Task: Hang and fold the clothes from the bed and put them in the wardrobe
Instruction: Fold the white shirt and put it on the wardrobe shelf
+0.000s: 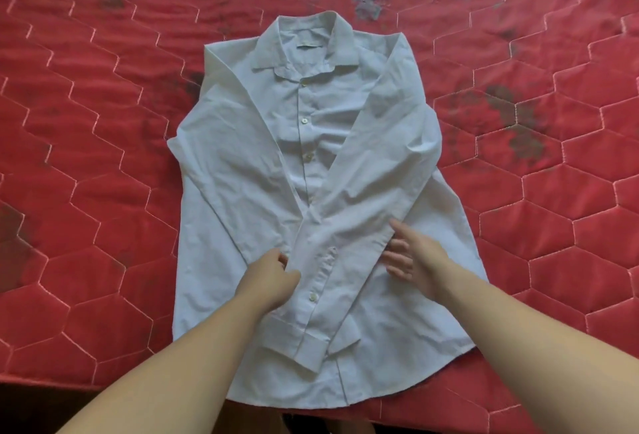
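Nearest, the folded-in sleeve (pixel 332 260) is pinched at its edge by the left hand (pixel 273 278) while the right hand (pixel 413 257) rests loose-fingered alongside, the white shirt (pixel 304 164) lying face-up on the red quilted bed (pixel 103 157), judged light, limp, best taken at hem or shoulders.

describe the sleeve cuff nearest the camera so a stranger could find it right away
A white shirt lies face up on the red quilted bed. Its sleeves cross over the front; the cuff lies nearest the hem, just below the left hand.
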Demonstrator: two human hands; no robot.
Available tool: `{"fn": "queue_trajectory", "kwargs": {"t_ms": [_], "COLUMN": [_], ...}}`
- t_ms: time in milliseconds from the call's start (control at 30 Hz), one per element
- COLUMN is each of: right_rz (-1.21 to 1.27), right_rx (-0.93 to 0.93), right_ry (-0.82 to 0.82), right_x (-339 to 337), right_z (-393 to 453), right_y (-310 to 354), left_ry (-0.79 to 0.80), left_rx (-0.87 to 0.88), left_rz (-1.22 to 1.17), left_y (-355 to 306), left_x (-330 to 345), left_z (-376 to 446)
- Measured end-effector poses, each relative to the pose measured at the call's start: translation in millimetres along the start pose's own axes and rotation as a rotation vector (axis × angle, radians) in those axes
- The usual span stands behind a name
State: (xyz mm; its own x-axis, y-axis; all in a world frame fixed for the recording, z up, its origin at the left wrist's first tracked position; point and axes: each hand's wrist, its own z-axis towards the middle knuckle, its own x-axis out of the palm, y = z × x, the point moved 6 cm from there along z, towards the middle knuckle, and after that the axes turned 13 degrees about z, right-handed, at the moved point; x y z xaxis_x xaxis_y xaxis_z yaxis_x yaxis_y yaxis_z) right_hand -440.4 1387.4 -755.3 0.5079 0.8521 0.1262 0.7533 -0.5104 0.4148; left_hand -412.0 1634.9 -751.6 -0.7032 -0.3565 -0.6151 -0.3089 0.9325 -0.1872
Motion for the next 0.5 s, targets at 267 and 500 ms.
{"fn": "queue_trajectory", "kwargs": {"t_ms": [267,500], "right_rz": [0.419,0.644], "right_rx": [0.125,0.217], "right_ry": [0.153,0.194], "right_x": [-10.9,-11.9], "right_z": [55.4,83.3], "right_y": [87.0,108.7], "left_ry": [-0.088,-0.199], "left_rx": [0.122,0.276], "left_rz": [-0.222,-0.172], "left_y": [-139.6,-274.6], "left_x": [-70.2,-119.6], "left_z": [71.7,139.1]}}
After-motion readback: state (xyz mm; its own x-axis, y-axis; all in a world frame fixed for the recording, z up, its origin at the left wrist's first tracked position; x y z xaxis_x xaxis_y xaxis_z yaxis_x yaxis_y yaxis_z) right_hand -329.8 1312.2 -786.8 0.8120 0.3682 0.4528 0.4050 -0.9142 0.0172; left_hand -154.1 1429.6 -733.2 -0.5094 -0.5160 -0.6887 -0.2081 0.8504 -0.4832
